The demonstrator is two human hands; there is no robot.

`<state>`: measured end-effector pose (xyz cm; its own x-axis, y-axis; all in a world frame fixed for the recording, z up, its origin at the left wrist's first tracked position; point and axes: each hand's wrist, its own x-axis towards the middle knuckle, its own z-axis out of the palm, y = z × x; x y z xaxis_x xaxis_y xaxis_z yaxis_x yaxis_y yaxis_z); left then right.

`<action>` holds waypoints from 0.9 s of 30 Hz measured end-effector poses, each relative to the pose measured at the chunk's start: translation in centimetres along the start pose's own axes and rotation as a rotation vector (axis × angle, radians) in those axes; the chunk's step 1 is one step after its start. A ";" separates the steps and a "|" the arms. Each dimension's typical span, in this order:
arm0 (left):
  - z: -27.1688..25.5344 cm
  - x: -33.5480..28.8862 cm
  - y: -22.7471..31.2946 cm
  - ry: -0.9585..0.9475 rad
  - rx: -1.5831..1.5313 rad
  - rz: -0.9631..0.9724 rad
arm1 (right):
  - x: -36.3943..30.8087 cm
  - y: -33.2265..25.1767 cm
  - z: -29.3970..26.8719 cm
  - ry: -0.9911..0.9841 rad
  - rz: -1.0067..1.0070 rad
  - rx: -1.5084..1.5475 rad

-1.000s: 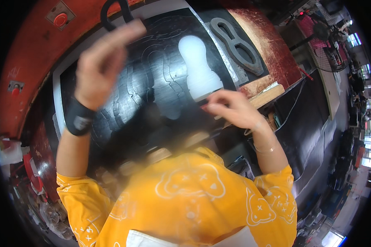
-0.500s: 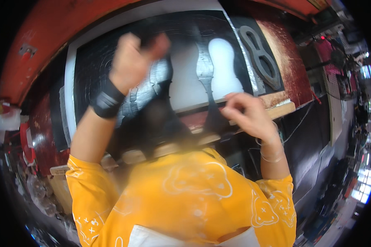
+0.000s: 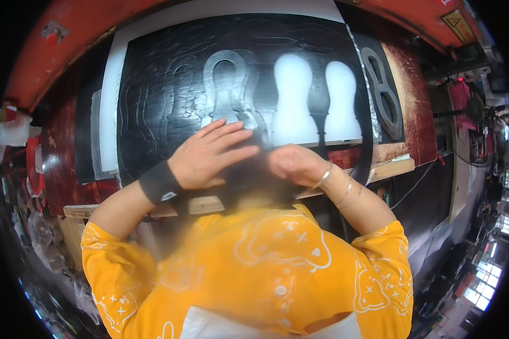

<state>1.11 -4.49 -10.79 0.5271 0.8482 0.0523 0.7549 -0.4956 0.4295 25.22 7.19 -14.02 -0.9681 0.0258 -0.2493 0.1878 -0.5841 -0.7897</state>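
A black sheet [image 3: 152, 65] lies on the bench with two sole-shaped cutouts right of its middle, the white board [image 3: 111, 107] showing through them. On the sheet rests a grey sole-shaped frame, like a cutting die [image 3: 210, 73], its rounded end away from me. My left hand [image 3: 209, 153], with a black wristband, is open, fingers spread over the near end of this frame; whether it presses on it I cannot tell. My right hand [image 3: 297, 164] is curled at the sheet's near edge, below the larger cutout. What it pinches, if anything, is hidden.
A second grey die [image 3: 384, 93], shaped like a figure eight, lies on a dark strip to the right. A wooden rail [image 3: 384, 169] runs along the bench's near edge. An orange-red machine beam [image 3: 25, 62] spans the far side. Some grey sheet pieces [image 3: 96, 127] lie left.
My left hand has come down and nearer from its raised place. My right hand has moved left, toward it. The grey frame on the sheet now shows clearly, where the left hand blurred the view.
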 end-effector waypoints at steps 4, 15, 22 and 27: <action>-0.9 3.3 0.0 0.285 -0.167 0.044 | -3.3 -1.2 1.5 0.150 0.057 -0.366; -12.4 -5.0 -3.6 0.454 -0.204 0.116 | 4.1 -2.5 5.2 0.032 0.077 -0.709; -1.7 -6.5 -3.0 0.062 0.027 0.034 | 6.7 0.7 4.2 -0.040 -0.014 0.210; -7.8 -4.8 -5.0 0.600 -0.268 -0.129 | 4.3 -5.8 7.8 0.216 0.148 -1.030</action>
<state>-8.21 -4.59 -6.13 0.0724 0.8930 0.4441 0.6333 -0.3852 0.6712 18.73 4.41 -6.14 -0.8929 0.2137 -0.3962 0.4494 0.3726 -0.8119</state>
